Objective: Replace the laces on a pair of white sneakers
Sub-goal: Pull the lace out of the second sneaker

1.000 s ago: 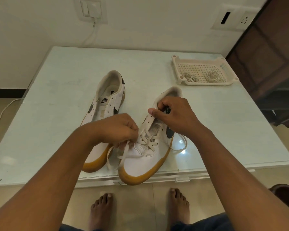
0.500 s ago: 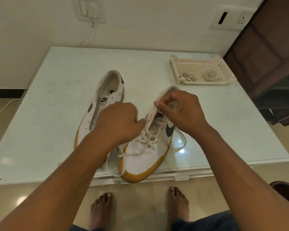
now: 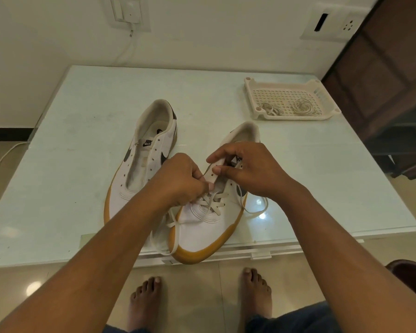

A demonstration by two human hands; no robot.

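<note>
Lace (image 3: 211,203) being worked at the upper eyelets of the right-hand sneaker (image 3: 202,233)
Left hand (image 3: 180,179) pinches the lace and right hand (image 3: 253,169) pinches the eyelet flap (image 3: 212,176); the sneaker sits at the surface's (image 3: 82,188) near edge. The next move probably calls for guiding the lace through the following eyelet

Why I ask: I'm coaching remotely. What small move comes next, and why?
Probably feed the lace the left hand pinches through the next free eyelet on the flap the right hand holds: only the lower eyelets of this sneaker are laced.
</note>
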